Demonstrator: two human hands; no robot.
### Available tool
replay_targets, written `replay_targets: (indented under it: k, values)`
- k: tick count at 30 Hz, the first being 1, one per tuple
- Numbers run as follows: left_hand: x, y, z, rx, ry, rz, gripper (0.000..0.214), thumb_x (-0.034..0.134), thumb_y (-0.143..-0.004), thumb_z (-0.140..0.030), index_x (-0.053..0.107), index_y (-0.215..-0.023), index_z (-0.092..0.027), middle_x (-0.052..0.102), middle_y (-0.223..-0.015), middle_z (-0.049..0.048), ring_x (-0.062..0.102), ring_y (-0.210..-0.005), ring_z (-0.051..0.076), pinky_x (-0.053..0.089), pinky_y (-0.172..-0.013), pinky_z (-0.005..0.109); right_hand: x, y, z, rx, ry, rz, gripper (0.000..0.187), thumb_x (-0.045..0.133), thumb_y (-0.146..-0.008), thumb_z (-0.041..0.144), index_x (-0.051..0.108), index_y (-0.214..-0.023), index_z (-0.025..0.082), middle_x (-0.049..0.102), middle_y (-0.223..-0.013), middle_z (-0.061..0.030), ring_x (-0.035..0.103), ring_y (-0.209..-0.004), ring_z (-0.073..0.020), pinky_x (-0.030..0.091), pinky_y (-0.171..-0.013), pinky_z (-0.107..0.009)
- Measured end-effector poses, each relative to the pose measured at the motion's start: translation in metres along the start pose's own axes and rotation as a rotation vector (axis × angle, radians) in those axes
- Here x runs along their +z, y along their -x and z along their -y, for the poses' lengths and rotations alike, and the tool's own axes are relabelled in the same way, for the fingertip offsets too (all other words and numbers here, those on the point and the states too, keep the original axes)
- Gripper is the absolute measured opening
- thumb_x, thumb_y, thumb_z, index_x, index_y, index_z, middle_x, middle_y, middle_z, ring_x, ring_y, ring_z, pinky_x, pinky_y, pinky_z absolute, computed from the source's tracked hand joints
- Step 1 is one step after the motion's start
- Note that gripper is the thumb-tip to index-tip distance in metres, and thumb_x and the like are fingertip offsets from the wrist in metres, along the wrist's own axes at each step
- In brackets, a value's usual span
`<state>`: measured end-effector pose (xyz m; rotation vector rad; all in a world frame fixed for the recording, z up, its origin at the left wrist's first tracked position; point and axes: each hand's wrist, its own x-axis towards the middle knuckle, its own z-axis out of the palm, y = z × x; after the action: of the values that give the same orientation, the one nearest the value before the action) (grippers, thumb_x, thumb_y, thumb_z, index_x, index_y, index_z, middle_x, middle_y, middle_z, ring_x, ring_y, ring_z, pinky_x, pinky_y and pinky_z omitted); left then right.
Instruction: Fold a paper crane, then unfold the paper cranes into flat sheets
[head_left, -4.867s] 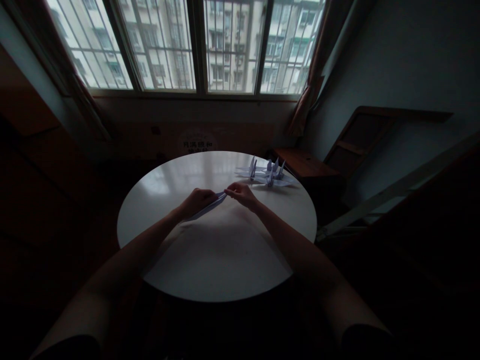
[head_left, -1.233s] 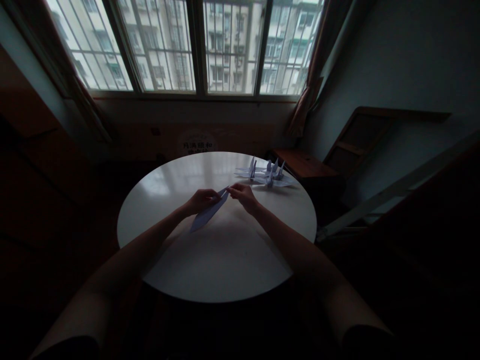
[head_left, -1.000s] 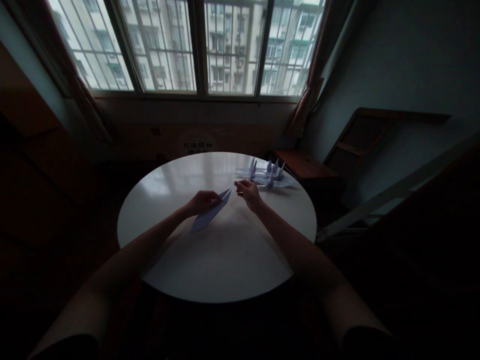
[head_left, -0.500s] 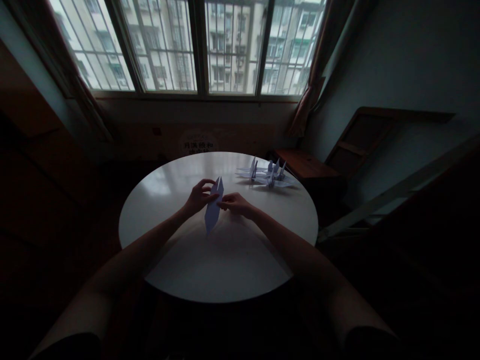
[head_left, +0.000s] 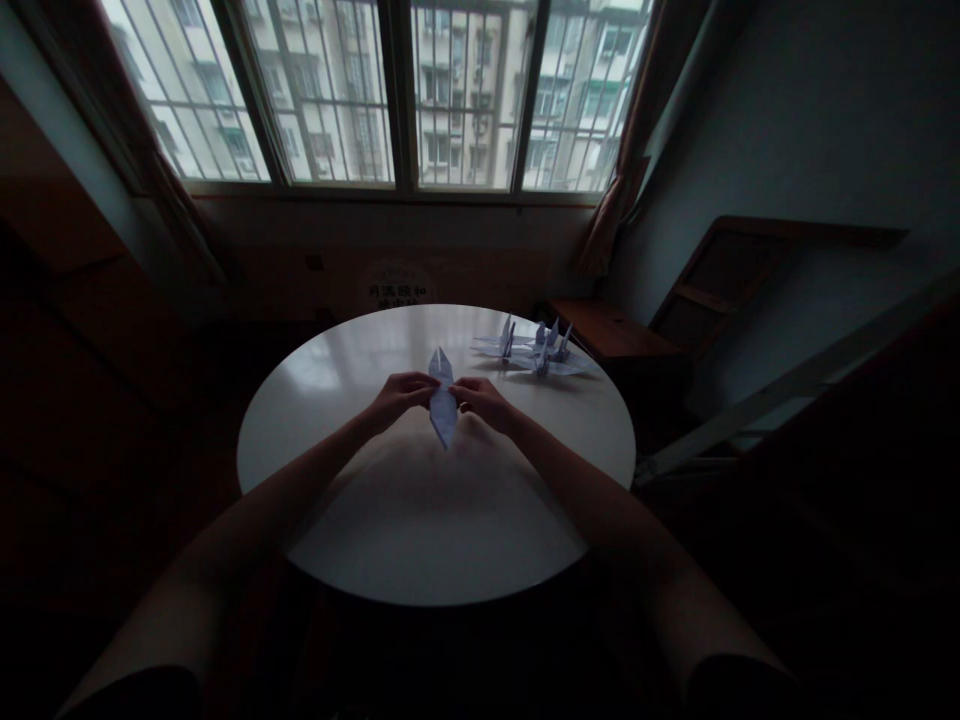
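A long, diamond-shaped piece of folded white paper (head_left: 443, 412) is held above the table between my two hands, with a split at its far point. My left hand (head_left: 403, 396) pinches its left edge, fingers closed. On the opposite edge, my right hand (head_left: 481, 402) grips the paper between thumb and fingers. Several finished paper cranes (head_left: 543, 358) stand in a cluster at the far right of the table, apart from both hands.
The round white table (head_left: 360, 540) fills the middle of the view. Beyond it is a barred window (head_left: 465, 100) with curtains. A low wooden piece of furniture (head_left: 611, 328) stands behind the table on the right, near a leaning wooden frame (head_left: 720, 270).
The folded paper has turned more upright and shifted slightly right. My left hand has moved down from its upper part to its left edge; my right hand has moved slightly up.
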<state>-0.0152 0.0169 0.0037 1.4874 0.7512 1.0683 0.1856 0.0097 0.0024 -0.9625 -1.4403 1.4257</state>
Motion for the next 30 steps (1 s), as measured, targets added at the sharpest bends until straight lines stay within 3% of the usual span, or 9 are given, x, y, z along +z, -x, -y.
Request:
replay_targets:
  k: [6,22,27,30]
  values:
    - [-0.004,0.0,0.001,0.033,-0.027,0.072,0.046,0.084,-0.063,-0.032,0.072,-0.102,-0.009,0.073,-0.082,0.0095,0.065,-0.065,0.014,0.055,-0.066,0.029,0.0,-0.003,0.0,0.053,-0.135,-0.024,0.036,0.08,-0.057,0.045,0.06,-0.065,0.016,0.058,-0.059,0.0029,0.053,-0.056,-0.009,0.037,-0.054,-0.022]
    - [-0.012,-0.001,0.006,0.037,-0.064,0.149,0.053,0.083,-0.065,-0.032,0.071,-0.111,-0.009,0.074,-0.086,0.0127,0.069,-0.072,0.018,0.057,-0.07,0.031,-0.002,-0.005,-0.004,-0.003,-0.109,-0.011,0.038,0.079,-0.059,0.047,0.06,-0.067,0.015,0.059,-0.06,0.0026,0.054,-0.057,-0.0089,0.038,-0.055,-0.022]
    - [-0.007,-0.002,0.006,0.039,-0.088,0.044,0.049,0.086,-0.061,-0.037,0.075,-0.1,-0.01,0.075,-0.089,0.0139,0.069,-0.077,0.02,0.056,-0.073,0.033,-0.001,-0.004,-0.006,-0.026,-0.064,0.003,0.036,0.078,-0.061,0.046,0.061,-0.069,0.014,0.06,-0.061,0.0018,0.055,-0.057,-0.0088,0.04,-0.054,-0.022]
    - [-0.005,-0.001,0.002,0.091,-0.103,-0.026,0.045,0.085,-0.062,-0.041,0.077,-0.094,-0.01,0.075,-0.084,0.0125,0.067,-0.071,0.018,0.055,-0.069,0.031,0.0,-0.003,-0.004,-0.071,-0.097,-0.023,0.037,0.075,-0.066,0.043,0.063,-0.089,0.018,0.064,-0.068,0.0024,0.058,-0.06,-0.0099,0.043,-0.056,-0.022]
